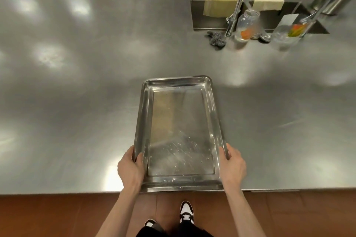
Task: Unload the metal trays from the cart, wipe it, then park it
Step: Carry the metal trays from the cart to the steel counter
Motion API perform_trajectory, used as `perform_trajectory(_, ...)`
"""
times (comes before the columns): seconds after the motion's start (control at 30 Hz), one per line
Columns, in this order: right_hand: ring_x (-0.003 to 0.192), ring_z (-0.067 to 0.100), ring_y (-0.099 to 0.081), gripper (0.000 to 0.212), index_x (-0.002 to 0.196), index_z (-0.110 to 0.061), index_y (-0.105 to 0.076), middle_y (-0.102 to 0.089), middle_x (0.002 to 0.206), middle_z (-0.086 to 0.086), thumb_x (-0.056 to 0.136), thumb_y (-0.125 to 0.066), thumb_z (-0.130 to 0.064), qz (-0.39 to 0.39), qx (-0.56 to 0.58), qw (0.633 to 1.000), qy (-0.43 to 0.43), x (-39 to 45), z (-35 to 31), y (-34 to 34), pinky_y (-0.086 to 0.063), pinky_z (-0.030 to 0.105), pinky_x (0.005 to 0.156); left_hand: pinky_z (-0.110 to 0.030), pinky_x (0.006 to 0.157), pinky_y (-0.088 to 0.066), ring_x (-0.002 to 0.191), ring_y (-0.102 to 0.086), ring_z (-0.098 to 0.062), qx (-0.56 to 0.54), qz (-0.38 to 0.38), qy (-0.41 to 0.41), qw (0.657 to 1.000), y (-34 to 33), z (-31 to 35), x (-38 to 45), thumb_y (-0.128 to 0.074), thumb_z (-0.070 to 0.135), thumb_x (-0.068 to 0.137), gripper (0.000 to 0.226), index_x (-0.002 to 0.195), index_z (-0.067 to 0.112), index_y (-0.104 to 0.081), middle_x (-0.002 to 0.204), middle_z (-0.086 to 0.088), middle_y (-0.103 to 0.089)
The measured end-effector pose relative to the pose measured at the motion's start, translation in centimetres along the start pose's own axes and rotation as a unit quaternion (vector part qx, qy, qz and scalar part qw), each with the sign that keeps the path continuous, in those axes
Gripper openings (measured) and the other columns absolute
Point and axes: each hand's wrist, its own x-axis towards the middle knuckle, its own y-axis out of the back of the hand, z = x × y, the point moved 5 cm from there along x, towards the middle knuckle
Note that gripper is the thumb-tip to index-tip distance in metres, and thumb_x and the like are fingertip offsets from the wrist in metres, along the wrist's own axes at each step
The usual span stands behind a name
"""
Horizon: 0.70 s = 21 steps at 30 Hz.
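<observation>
Metal tray (180, 132) at lower centre of the frame, on the counter (77, 82). Left hand (131, 169) and right hand (233, 167) grasp its 2 long rims; best pushed flat, away from the near edge.

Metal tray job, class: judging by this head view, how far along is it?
Done: nothing visibly finished. In hand: the metal tray, gripped by the left hand and right hand, sits at the steel counter's near edge. Left: the cart is out of view, so wiping and parking remain unconfirmed.
</observation>
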Motion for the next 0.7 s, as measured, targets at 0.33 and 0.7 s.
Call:
perform_trajectory(0.33, 0.083, 0.019, -0.044, 0.029, 0.120, -0.010, -0.078, -0.049, 0.086, -0.006, 0.093, -0.078, -0.021, 0.039, -0.052, 0.996, 0.062, 0.5, 0.2, -0.6, -0.035, 0.028, 0.072, -0.034, 0.069, -0.047, 0.076, -0.063, -0.028, -0.009, -0.010, -0.003, 1.000, -0.8, -0.5, 0.5, -0.067, 0.010, 0.096, 0.025, 0.118, 0.019, -0.075, 0.090, -0.006, -0.071)
perform_trajectory(0.7, 0.087, 0.020, -0.052, 0.033, 0.128, -0.010, -0.072, -0.049, 0.092, -0.001, 0.096, -0.074, -0.015, -0.014, -0.027, 0.998, 0.063, 0.6, 2.1, -2.5, -0.044, 0.031, 0.073, -0.033, 0.072, -0.040, 0.076, -0.054, -0.026, 0.025, -0.012, -0.004, 1.000, -1.4, -1.3, 0.8, -0.066, 0.009, 0.097, 0.014, 0.109, 0.010, -0.073, 0.089, -0.008, -0.057)
